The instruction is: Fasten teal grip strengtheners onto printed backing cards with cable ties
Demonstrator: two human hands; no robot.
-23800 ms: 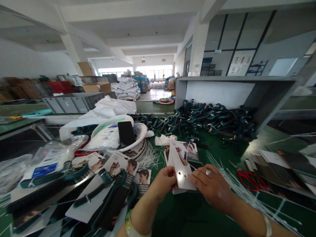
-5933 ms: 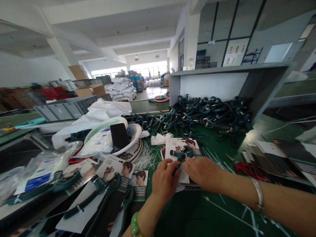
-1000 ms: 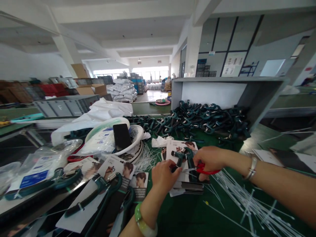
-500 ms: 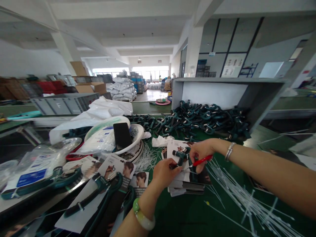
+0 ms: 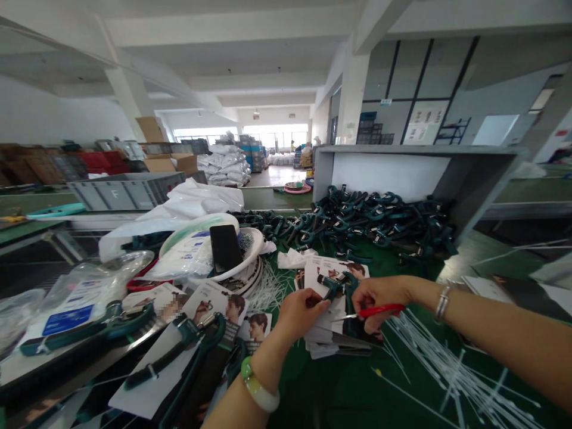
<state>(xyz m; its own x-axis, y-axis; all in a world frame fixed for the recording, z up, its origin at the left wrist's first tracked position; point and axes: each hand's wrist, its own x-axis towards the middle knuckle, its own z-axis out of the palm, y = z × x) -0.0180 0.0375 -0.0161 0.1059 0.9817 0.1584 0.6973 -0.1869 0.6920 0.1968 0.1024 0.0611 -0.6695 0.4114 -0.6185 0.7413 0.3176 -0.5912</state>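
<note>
Fingers of left hand: thumb and forefinger pinched together at the near end of a dark teal, V-shaped plastic hand grip; whether a tie end is also caught there is too small to tell.
Fingers of right hand: wrapped about red-handled metal scissors, blades directed toward the left hand.
Scissor points: near the left fingertips, over the cards. Judged the main hazard; fingertips should stay behind the blade line, with short snips from the points only.
Hand grip: lying on a glossy white-and-dark printed card, between the hands. Good practice, as judged: pin it so it cannot roll, and angle the blades away from card face and teal handle.
Card stack: uneven-edged pile of printed cards beneath; bear down lightly, since it could slide.
Loose ties: thin white plastic ties on the green tabletop, below the right forearm; avoid dragging them.
Grip heap: dark teal grips spilling from an open-fronted grey bin, apart from the blades.
</note>
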